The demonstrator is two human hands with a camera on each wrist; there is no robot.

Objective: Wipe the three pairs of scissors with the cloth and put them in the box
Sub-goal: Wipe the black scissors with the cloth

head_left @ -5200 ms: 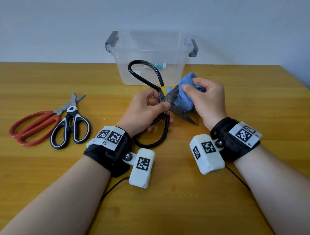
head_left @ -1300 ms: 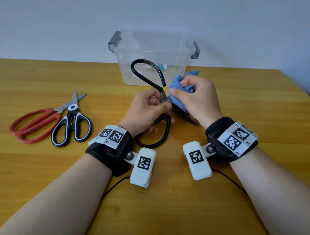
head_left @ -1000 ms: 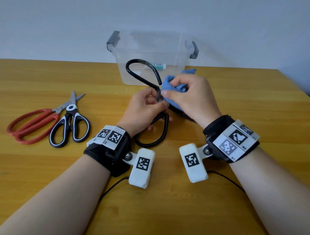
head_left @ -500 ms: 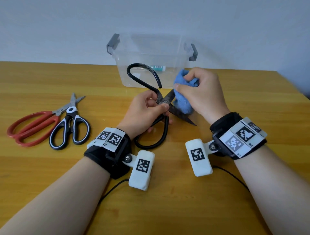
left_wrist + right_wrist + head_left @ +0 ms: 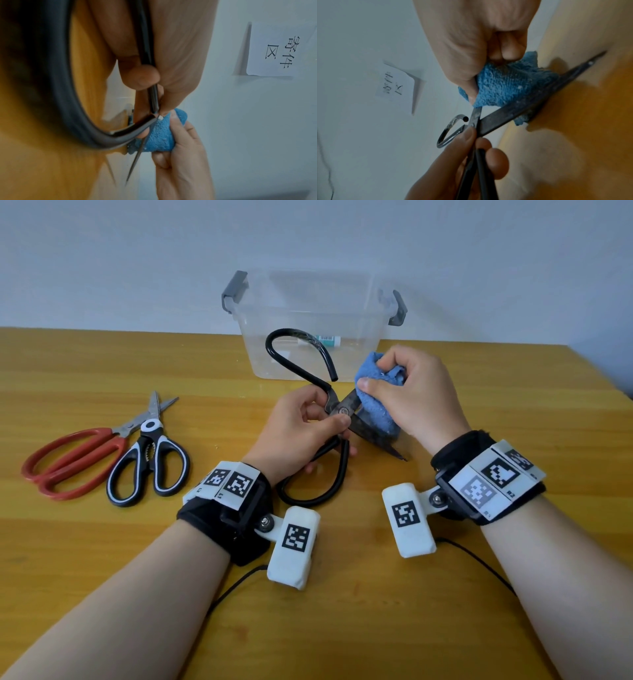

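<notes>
My left hand grips the big black iron scissors at the pivot, blades spread, lower tip resting on the table. My right hand holds the bunched blue cloth wrapped over the upper blade, just right of the pivot. In the right wrist view the blue cloth lies between the blades of the black scissors. In the left wrist view the blue cloth is pinched against the blade. The red-handled scissors and the black-and-white scissors lie at the left. The clear box stands behind.
The wooden table stretches bare in front of my wrists and to the right. The box has grey latches at both ends and stands by the wall. A paper note hangs on the wall.
My right hand has slid the cloth back and forth along the upper blade, from the pivot outward again. The left hand keeps its grip; the other two scissors have not moved.
</notes>
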